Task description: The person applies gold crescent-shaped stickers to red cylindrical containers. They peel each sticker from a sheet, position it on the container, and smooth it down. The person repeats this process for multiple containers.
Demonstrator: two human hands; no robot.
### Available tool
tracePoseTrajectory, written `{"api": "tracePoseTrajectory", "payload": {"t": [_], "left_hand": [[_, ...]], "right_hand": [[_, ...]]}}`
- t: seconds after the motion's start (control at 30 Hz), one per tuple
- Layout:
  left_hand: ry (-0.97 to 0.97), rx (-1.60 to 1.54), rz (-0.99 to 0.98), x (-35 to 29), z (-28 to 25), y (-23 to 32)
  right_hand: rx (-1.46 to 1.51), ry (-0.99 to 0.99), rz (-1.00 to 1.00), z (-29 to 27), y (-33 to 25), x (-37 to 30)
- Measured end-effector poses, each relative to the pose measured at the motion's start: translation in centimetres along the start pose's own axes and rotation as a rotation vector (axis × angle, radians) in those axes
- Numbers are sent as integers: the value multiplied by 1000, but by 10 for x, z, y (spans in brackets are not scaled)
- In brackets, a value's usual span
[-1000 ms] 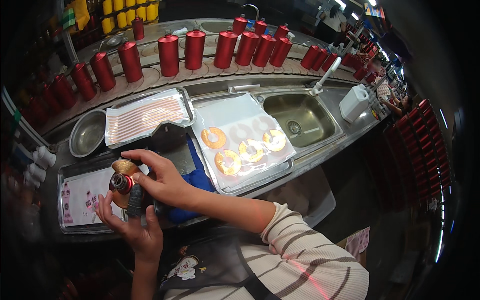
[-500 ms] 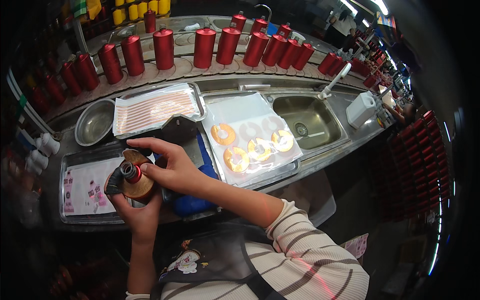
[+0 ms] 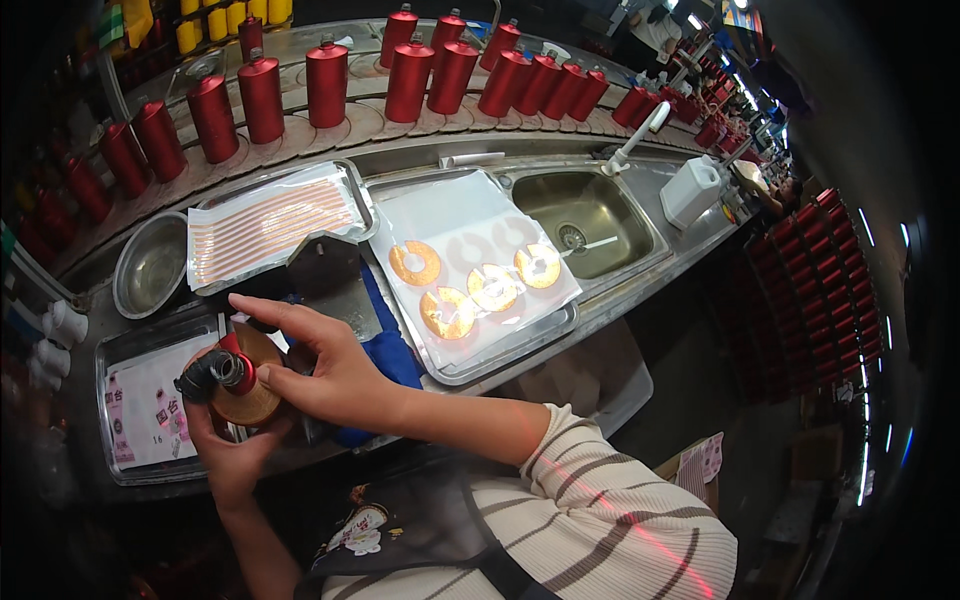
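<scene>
A red bottle with a bare threaded neck (image 3: 232,370) is held upright between my hands. Around the neck, a gold C-shaped label (image 3: 250,405) covers the bottle's shoulder. My left hand (image 3: 228,452) wraps the bottle from the near left, with black covering on its thumb. From the right, my right hand (image 3: 325,365) rests its thumb on the gold label beside the neck, its index finger stretched past the far side. Most of the bottle's body is hidden below the shoulder and hands. More gold C-shaped labels (image 3: 415,263) sit on a white backing sheet (image 3: 425,212) to the right.
A tray with printed labels (image 3: 150,400) lies left, beside a metal bowl (image 3: 150,265) and a sheet of copper-coloured strips (image 3: 270,225). Beyond, red bottles (image 3: 326,88) stand on a conveyor. A sink (image 3: 575,225) and white jug (image 3: 690,192) are at right; blue cloth (image 3: 392,358) lies near my wrist.
The whole view has shifted and tilted slightly. The gold label's raised far flap now appears lower, nearer the bottle's shoulder. Both hands keep hold of the bottle.
</scene>
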State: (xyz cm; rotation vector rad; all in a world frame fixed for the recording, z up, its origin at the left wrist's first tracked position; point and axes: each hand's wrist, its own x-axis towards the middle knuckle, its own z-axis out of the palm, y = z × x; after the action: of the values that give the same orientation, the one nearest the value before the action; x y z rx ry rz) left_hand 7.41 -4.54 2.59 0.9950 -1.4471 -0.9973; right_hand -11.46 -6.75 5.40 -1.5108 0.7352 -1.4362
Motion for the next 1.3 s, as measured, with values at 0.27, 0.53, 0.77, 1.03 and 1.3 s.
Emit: {"api": "tracePoseTrajectory", "payload": {"t": [0.27,0.53,0.77,1.03,1.3], "left_hand": [[-34,28,-99,2,-8,-4],[-142,-66,-110,16,-8,9],[-240,-452,-166,27,-15,25],[-67,-482,-193,18,7,44],[-26,-52,86,14,9,34]], "right_hand": [[7,14,77,6,-2,-1],[-34,5,55,0,0,-5],[73,87,238,-3,-18,-9],[-198,58,205,6,-34,-3],[-69,52,230,3,-27,-1]]}}
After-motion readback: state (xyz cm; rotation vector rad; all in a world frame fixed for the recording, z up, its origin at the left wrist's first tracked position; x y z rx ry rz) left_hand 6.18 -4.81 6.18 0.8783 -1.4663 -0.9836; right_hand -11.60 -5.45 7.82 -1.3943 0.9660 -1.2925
